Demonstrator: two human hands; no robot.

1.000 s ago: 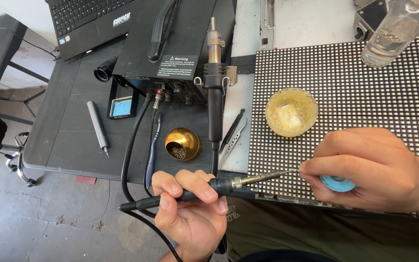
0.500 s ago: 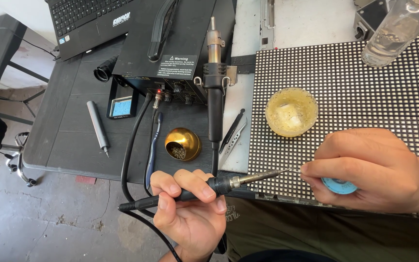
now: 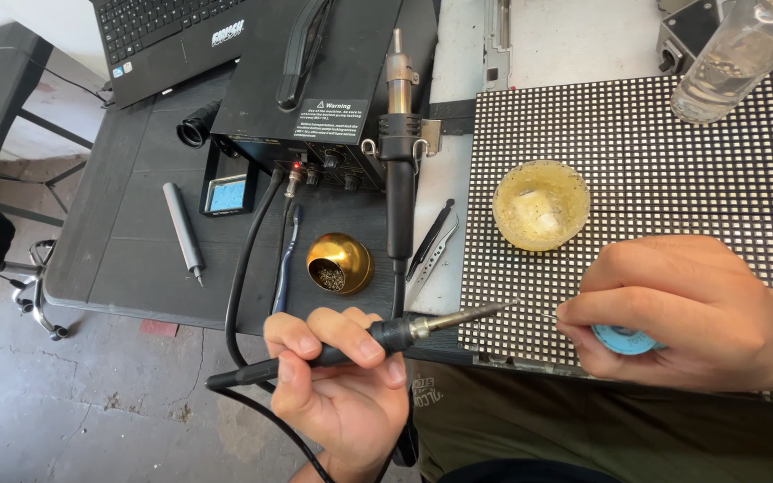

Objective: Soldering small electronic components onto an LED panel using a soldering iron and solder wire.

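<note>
Still, your left hand (image 3: pixel 337 380) grips the soldering iron (image 3: pixel 378 335), your right hand (image 3: pixel 682 309) pinches the blue solder spool (image 3: pixel 624 340), both unmoved; the yellow dish (image 3: pixel 541 204) holds residue.

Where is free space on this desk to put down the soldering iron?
Bare dark desk lies left of the grey pen tool, and between the brass bowl and the station. The dotted panel near the right hand is crowded.

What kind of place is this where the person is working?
Most likely an electronics repair bench. The left hand holds a soldering iron against a dotted LED panel, a black soldering station stands behind, and a brass tip cleaner sits nearby.
</note>
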